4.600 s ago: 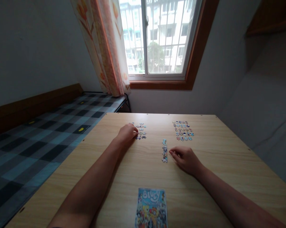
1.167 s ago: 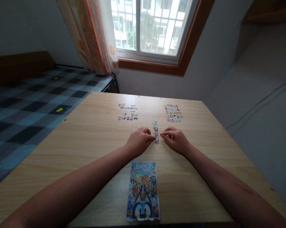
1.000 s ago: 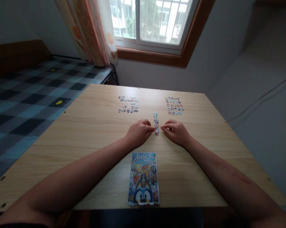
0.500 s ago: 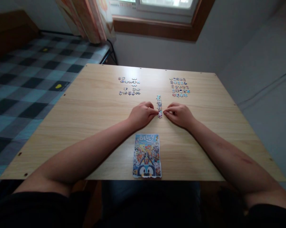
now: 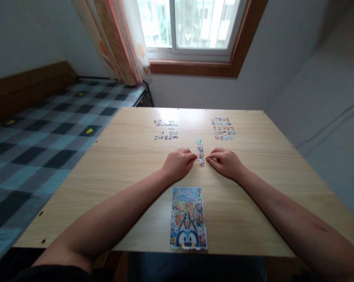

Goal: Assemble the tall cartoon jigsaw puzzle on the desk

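While a narrow strip of joined jigsaw pieces (image 5: pixel 201 153) lies lengthwise on the worktop (image 5: pixel 130 156), the left hand (image 5: pixel 179 163) is at its left edge, thumb and fingertips pinched together. The right hand (image 5: pixel 226 162), thumb and forefinger nearly closed, sits just beside the right edge. Whether either hand grips a piece, I cannot tell. Farther back lie left-hand rows (image 5: pixel 174 123) and right-hand rows (image 5: pixel 224 133) of jigsaw pieces; nearest is a Bluey picture sheet (image 5: pixel 188 219).

Left hand (image 5: pixel 179 163) — gone from left-side puzzle pieces (image 5: pixel 167 124), now beside puzzle strip (image 5: pixel 201 152).
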`<state>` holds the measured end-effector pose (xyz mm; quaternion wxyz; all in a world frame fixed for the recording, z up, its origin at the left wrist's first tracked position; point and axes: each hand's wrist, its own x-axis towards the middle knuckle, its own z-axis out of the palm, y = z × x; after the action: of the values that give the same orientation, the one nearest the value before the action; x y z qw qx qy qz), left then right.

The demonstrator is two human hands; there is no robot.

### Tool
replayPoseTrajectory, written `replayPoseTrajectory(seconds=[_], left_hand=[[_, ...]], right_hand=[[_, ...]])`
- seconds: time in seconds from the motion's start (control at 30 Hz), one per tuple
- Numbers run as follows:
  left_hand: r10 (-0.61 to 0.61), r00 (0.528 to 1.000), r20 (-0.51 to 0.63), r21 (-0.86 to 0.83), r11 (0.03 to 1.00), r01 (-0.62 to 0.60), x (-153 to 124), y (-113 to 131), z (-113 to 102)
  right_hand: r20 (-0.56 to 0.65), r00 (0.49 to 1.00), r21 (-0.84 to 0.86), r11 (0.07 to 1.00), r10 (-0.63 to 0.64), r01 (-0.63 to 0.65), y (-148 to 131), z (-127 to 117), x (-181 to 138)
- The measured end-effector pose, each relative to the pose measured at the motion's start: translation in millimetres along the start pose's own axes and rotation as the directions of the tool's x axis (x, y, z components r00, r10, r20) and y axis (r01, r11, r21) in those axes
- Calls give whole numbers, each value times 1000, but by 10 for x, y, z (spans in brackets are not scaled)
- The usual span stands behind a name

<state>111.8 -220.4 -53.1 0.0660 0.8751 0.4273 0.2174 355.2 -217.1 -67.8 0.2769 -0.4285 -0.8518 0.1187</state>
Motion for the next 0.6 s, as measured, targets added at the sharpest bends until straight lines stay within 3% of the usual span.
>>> replayPoseTrajectory(seconds=[0.17, 0.6], left_hand=[[-48, 995, 92, 46, 998, 44, -50, 0, -59], [-112, 979, 170, 108, 990, 95, -13, -51, -161]], right_hand=[[-15, 1000, 38, 999, -8, 9, -10, 41, -4], [4, 1000, 178, 984, 3, -4, -62, 18, 0]])
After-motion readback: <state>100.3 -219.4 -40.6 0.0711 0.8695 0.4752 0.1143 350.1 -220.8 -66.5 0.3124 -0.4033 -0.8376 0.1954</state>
